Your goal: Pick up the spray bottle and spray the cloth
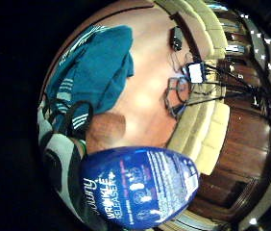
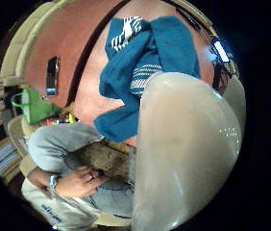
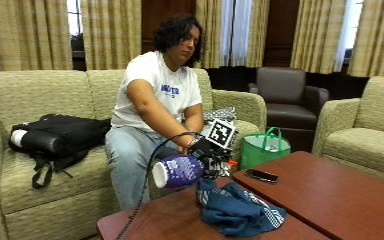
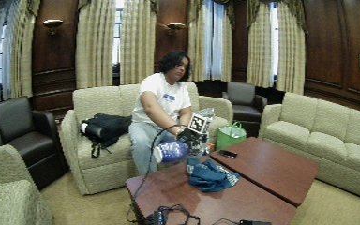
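From the outside view, the gloved right hand (image 3: 202, 147) is wrapped round the blue spray bottle (image 3: 179, 171), holding it tipped sideways in the air, just above the blue cloth (image 3: 238, 210) heaped on the table (image 3: 332, 195). A phone (image 3: 261, 175) lies nearby. In the little-finger view, the bottle's label (image 1: 140, 187) looms close, seemingly gripped. The thumb view shows the cloth (image 2: 150, 67) beyond the bottle's pale base (image 2: 183, 149)

Glossy blue plastic spray bottle (image 3: 179, 171); soft teal terry cloth (image 3: 238, 210) with white stripes; polished reddish wood table (image 3: 338, 195)
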`<action>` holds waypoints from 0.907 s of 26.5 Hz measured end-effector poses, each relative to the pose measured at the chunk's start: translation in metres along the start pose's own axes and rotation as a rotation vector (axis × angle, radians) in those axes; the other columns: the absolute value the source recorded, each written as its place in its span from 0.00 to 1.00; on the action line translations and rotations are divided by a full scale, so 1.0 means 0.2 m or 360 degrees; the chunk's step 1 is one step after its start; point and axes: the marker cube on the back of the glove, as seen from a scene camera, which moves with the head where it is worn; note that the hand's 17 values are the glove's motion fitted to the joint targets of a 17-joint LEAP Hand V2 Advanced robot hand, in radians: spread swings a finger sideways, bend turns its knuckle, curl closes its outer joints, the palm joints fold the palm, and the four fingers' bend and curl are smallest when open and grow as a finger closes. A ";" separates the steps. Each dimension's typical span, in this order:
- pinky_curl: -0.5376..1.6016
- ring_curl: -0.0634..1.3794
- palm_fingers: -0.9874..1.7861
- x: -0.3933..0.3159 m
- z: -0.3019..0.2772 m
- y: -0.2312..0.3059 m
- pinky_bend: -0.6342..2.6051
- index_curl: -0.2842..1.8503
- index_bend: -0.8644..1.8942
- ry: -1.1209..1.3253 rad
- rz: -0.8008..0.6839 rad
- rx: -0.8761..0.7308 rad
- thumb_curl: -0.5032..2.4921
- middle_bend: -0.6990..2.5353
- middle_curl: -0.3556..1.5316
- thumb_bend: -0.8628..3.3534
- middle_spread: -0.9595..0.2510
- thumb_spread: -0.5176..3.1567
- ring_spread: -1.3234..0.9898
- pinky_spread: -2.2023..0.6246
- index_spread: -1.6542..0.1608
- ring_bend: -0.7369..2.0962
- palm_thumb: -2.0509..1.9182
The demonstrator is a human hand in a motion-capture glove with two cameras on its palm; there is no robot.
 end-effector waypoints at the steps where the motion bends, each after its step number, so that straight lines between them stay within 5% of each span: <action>1: 0.43 0.36 0.86 -0.04 0.03 -0.01 0.32 0.41 0.45 0.0026 -0.0018 -0.0035 0.44 0.42 0.47 0.20 0.63 0.25 0.48 0.67 0.76 0.50 0.74; 12: 0.43 0.36 0.86 -0.37 0.22 -0.05 0.32 0.41 0.45 0.0186 -0.0426 -0.0296 0.45 0.42 0.47 0.20 0.63 0.25 0.47 0.67 0.76 0.50 0.74; 21: 0.43 0.36 0.86 -0.26 0.20 -0.09 0.32 0.41 0.45 0.0399 -0.0211 -0.0223 0.45 0.42 0.47 0.20 0.63 0.25 0.48 0.67 0.76 0.50 0.74; 24: 0.43 0.36 0.86 -0.25 0.10 -0.06 0.32 0.41 0.45 0.0239 -0.0299 -0.0168 0.45 0.42 0.47 0.20 0.63 0.25 0.47 0.67 0.76 0.50 0.74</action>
